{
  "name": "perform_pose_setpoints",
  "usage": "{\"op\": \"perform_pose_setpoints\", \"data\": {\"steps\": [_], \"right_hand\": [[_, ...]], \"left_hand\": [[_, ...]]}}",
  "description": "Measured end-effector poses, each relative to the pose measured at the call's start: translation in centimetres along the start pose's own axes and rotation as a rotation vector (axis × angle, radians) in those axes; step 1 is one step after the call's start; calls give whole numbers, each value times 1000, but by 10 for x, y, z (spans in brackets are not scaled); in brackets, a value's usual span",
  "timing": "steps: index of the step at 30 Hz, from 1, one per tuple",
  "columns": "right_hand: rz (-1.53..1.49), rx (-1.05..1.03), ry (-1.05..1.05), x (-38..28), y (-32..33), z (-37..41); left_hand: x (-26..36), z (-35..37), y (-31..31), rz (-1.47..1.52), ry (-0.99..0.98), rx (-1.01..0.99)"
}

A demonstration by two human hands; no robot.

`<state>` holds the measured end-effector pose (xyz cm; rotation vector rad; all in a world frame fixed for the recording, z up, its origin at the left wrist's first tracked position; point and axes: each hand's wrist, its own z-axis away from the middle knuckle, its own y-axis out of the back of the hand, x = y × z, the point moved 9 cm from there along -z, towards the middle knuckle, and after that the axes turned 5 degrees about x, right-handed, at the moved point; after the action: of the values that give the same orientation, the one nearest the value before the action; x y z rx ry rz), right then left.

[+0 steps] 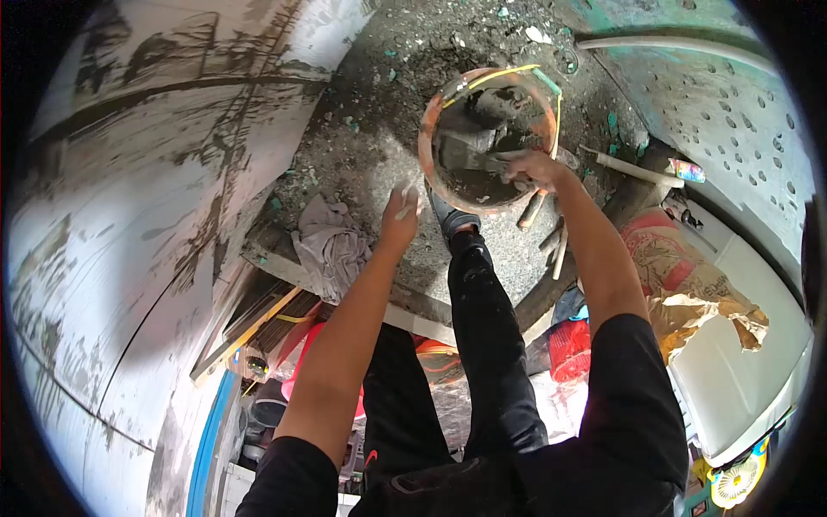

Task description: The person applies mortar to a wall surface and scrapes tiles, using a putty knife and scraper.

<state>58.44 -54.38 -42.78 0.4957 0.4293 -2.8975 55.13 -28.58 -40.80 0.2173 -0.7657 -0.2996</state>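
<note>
A round orange-brown bucket (426,159) with a yellow and green rim edge stands on the rough grey floor. Wet grey mix (469,177) lies inside it, with a paler, flat-looking patch I cannot identify. My right hand (530,168) reaches over the bucket's right side, its grey-coated fingers apart above the mix; I see nothing held in them. Left of the bucket, my left hand (402,209) is raised with grey-smeared fingers stretched out, holding nothing. A wooden tool handle (531,211) leans by the bucket's lower right side. My shoe (455,215) is close to its near edge.
A crumpled grey cloth (332,246) lies at the ledge's left edge. Smeared white panels (164,189) rise on the left. At right are a pale pipe (637,168), a torn paper sack (680,267) and a white appliance (732,370). A red basket (568,351) sits below the ledge.
</note>
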Motion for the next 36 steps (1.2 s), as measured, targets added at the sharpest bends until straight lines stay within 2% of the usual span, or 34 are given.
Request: {"op": "perform_pose_setpoints", "data": {"steps": [2,3,4,5,6,7,8,9,10,11,13,14,15,17,18,21,24,26,28,29,30,32,34,36], "right_hand": [[-148,-105,-26,2,-3,34],[-181,109,59,40,35,10],[-373,113,101,15,4,49],[-435,-59,130,47,19,36],[-423,-250,184,41,0,49],[-525,-166,148,27,-29,75],[-575,-156,194,10,-69,99],[-628,-128,247,-3,-93,120],[-622,-283,237,3,-125,125],[-661,-394,237,1,-157,137],[-778,-582,234,-12,-243,174],[-717,-436,276,-22,-285,190],[-707,-376,309,-35,-325,208],[-756,-163,262,-47,-389,236],[-744,-186,269,-47,-416,242],[-733,-150,316,-46,-470,224],[-637,73,433,-38,-494,175],[-600,251,453,-36,-506,147],[-620,302,520,-46,-526,131],[-628,329,553,-50,-535,124],[-572,438,688,-65,-541,132],[-386,633,981,-96,-559,136],[-151,698,1136,-111,-582,142],[56,655,1118,-134,-607,179]], "left_hand": [[-15,29,28,4,15,-89],[-38,44,40,-7,-2,-140],[-60,62,53,196,-51,-149],[-76,82,75,391,-113,-140],[-80,109,105,217,-231,-62],[-87,141,134,38,-330,16],[-121,171,157,-124,-357,29],[-125,195,178,-90,-220,21],[-128,220,200,-57,-84,18],[-112,259,219,175,210,-12],[-214,292,262,-279,24,83],[-197,328,285,-74,99,74],[-176,362,302,125,168,63],[-181,397,335,245,153,102],[-195,422,348,305,165,118],[-233,457,388,214,183,231],[-243,497,410,268,183,290],[-267,521,414,305,242,317],[-298,548,407,335,315,325],[-316,563,401,368,418,342],[-331,578,393,400,522,358],[-344,603,381,417,577,360],[-356,626,373,426,641,346],[-372,646,368,430,717,314]]}}
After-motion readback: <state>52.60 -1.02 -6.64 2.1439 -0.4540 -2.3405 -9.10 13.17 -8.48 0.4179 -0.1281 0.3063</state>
